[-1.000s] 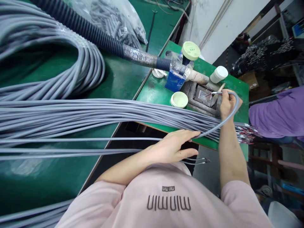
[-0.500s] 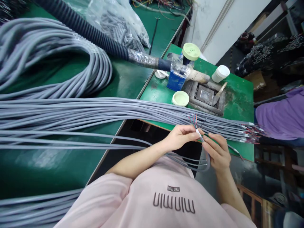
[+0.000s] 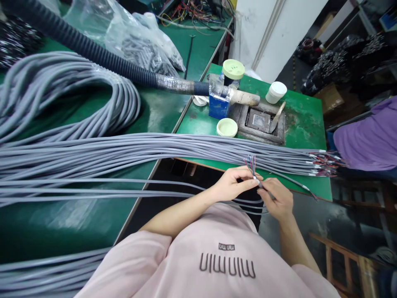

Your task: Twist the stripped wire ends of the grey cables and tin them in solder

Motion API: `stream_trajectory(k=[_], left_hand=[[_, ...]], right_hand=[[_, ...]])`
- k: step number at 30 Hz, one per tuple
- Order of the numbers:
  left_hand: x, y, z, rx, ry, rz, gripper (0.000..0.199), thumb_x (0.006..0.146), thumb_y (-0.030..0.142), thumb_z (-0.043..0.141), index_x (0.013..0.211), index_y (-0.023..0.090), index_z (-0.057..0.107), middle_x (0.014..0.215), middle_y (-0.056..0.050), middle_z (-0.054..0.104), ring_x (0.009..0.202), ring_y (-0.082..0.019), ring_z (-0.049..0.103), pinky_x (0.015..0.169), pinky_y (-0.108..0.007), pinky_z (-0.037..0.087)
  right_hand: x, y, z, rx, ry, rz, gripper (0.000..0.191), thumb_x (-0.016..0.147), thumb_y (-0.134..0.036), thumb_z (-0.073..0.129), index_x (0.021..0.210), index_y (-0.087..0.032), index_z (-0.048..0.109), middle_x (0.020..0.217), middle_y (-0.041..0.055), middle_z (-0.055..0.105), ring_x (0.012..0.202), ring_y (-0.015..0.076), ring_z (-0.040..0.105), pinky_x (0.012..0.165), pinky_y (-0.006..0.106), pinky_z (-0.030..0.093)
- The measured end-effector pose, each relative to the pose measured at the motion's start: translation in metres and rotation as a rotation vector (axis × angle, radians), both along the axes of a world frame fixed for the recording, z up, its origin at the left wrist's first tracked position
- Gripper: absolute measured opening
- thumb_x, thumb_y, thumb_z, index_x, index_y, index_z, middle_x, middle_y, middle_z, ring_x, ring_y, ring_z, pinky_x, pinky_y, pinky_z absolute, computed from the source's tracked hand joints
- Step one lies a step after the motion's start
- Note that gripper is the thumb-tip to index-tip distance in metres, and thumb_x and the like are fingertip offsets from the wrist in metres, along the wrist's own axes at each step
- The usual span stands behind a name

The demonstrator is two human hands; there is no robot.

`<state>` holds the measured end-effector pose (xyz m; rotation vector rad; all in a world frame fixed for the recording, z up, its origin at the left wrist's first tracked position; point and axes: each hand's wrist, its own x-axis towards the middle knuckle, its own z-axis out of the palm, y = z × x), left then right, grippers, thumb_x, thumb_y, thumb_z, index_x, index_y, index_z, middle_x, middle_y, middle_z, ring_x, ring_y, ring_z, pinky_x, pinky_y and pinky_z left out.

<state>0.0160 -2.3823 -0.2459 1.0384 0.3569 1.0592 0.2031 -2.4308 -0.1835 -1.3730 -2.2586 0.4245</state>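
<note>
Between my two hands is the stripped end of a grey cable, its thin coloured wires fanned out and pointing up and away from me. My left hand pinches it at the white band just below the wires. Close beside it, my right hand has its fingers closed round the grey sheath. Several other grey cables loop under my hands, in front of my shirt. Just beyond lies a thick bundle of grey cables, its stripped ends at the right edge of the green table.
A solder pot with a scraper sits on the table. Around it are a blue box, a shallow tub, a white jar and a black hose. A person in purple is at right.
My right hand has moved in closer to my left, and its fingers have curled tighter round the cable. The wires now stand more upright. The whole view has shifted slightly.
</note>
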Motion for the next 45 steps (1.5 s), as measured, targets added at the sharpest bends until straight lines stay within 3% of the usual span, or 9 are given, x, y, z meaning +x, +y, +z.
stream_trajectory(k=[7,11,17,22,28,33,36,40,45], left_hand=[[0.004,-0.001,0.001,-0.057,0.017,0.006,0.028,0.082,0.039,0.069,0.087,0.013,0.075,0.087,-0.008,0.068,0.076,-0.013,0.059,0.071,-0.025,0.046],[0.004,0.001,0.005,-0.230,-0.103,0.000,0.027,0.075,0.035,0.077,0.089,0.013,0.070,0.076,-0.003,0.065,0.066,-0.009,0.056,0.066,-0.023,0.045],[0.004,0.008,0.009,-0.449,-0.226,0.133,0.031,0.066,0.034,0.083,0.078,0.013,0.063,0.069,0.001,0.062,0.059,-0.006,0.054,0.061,-0.020,0.046],[0.007,0.008,0.010,-0.478,-0.223,0.160,0.032,0.067,0.035,0.082,0.074,0.014,0.060,0.066,0.002,0.062,0.055,-0.006,0.052,0.057,-0.019,0.045],[0.014,0.003,0.013,-0.471,-0.232,0.133,0.031,0.067,0.034,0.082,0.072,0.013,0.061,0.065,0.002,0.062,0.056,-0.006,0.054,0.058,-0.019,0.045],[0.018,0.000,0.011,-0.521,-0.251,0.153,0.031,0.067,0.035,0.082,0.073,0.013,0.062,0.064,0.002,0.063,0.055,-0.005,0.053,0.057,-0.019,0.045],[0.017,0.001,0.008,-0.569,-0.264,0.158,0.031,0.067,0.035,0.082,0.074,0.013,0.062,0.064,0.001,0.064,0.055,-0.006,0.055,0.056,-0.019,0.045],[0.017,0.003,0.004,-0.609,-0.309,0.184,0.028,0.068,0.034,0.081,0.076,0.014,0.064,0.066,0.001,0.066,0.055,-0.005,0.056,0.056,-0.018,0.043],[0.017,0.007,0.003,-0.631,-0.355,0.175,0.028,0.067,0.034,0.082,0.075,0.014,0.064,0.067,0.002,0.067,0.055,-0.006,0.056,0.057,-0.019,0.044]], right_hand=[[0.006,-0.004,-0.002,0.001,0.003,-0.013,0.025,0.083,-0.011,0.061,0.103,-0.024,0.067,0.078,0.0028,0.065,0.072,0.0196,0.060,0.069,0.037,0.047],[0.007,-0.006,-0.005,0.025,0.002,-0.052,0.025,0.084,-0.014,0.061,0.105,-0.025,0.068,0.078,0.0033,0.067,0.073,0.0203,0.062,0.070,0.038,0.048],[0.007,-0.008,-0.007,0.036,0.007,-0.072,0.025,0.084,-0.016,0.062,0.105,-0.027,0.070,0.080,0.0035,0.069,0.073,0.0208,0.063,0.069,0.038,0.049],[0.008,-0.007,-0.006,-0.014,0.004,-0.092,0.023,0.084,-0.017,0.064,0.103,-0.027,0.070,0.080,0.0030,0.069,0.072,0.0190,0.062,0.069,0.037,0.049],[-0.016,0.012,0.006,-0.385,0.347,-0.228,0.033,0.079,-0.026,0.072,0.111,-0.026,0.064,0.081,-0.0004,0.069,0.069,0.0150,0.065,0.065,0.029,0.054],[-0.042,0.030,0.012,-0.285,0.477,-0.339,0.011,0.083,-0.028,0.068,0.092,-0.023,0.068,0.071,-0.0022,0.066,0.053,0.0100,0.058,0.050,0.022,0.050],[-0.045,0.034,0.011,-0.225,0.471,-0.354,0.010,0.082,-0.030,0.068,0.089,-0.022,0.069,0.073,-0.0011,0.066,0.054,0.0103,0.058,0.051,0.024,0.053],[-0.043,0.040,0.009,-0.266,0.414,-0.339,0.012,0.078,-0.029,0.073,0.086,-0.022,0.071,0.078,0.0004,0.068,0.060,0.0126,0.063,0.056,0.025,0.057],[-0.047,0.050,0.013,-0.330,0.446,-0.395,0.010,0.078,-0.031,0.073,0.079,-0.022,0.071,0.068,-0.0011,0.067,0.054,0.0125,0.062,0.051,0.025,0.057]])
